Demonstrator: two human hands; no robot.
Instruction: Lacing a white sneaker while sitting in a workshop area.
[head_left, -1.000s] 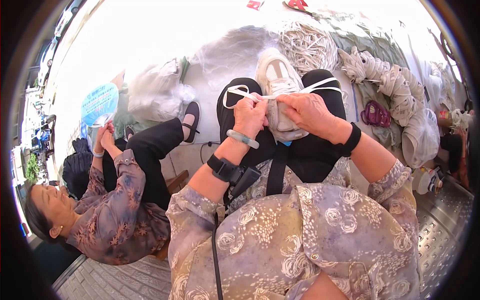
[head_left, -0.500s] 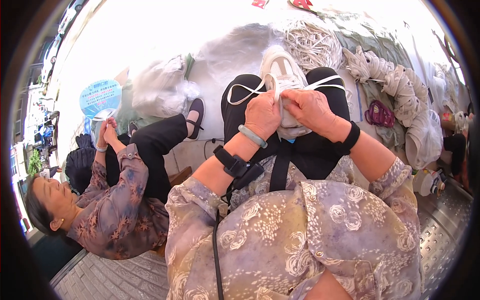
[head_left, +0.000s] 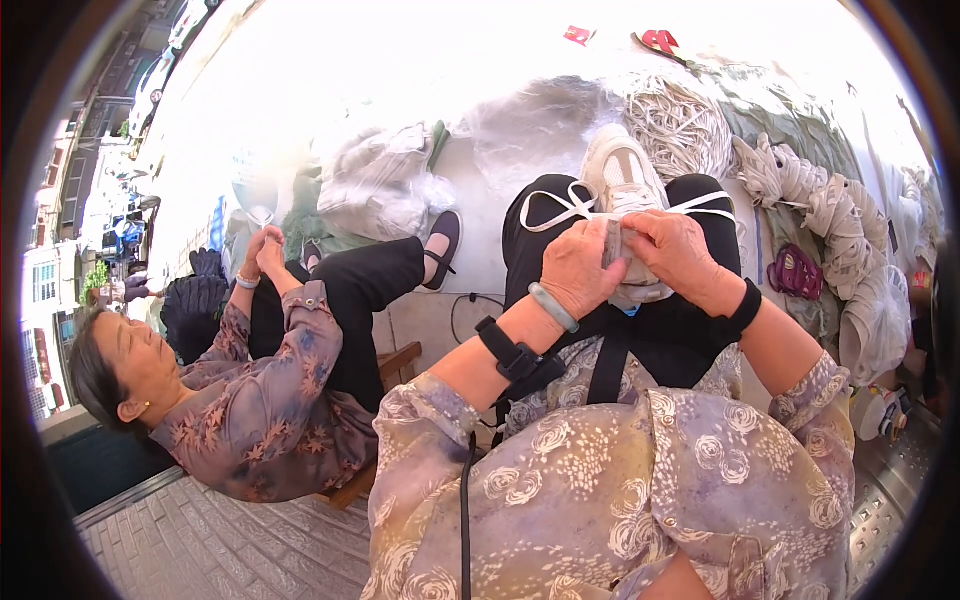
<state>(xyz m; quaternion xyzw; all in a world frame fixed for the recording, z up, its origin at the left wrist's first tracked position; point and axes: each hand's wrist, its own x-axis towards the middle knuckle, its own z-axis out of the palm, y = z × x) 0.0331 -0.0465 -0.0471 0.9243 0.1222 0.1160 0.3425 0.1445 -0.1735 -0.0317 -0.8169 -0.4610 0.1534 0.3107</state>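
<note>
A seated person (head_left: 250, 400) in a floral blouse occupies 9 o'clock. The left hand (head_left: 580, 270) pinches the flat white shoelaces (head_left: 560, 205) against the pale grey-and-white fabric sneaker (head_left: 625, 185). The sneaker rests on the black-trousered lap at 12 o'clock. The right hand (head_left: 675, 250) grips the sneaker's rear part. Bundles of white cord (head_left: 830, 215) lie at 2 o'clock.
</note>
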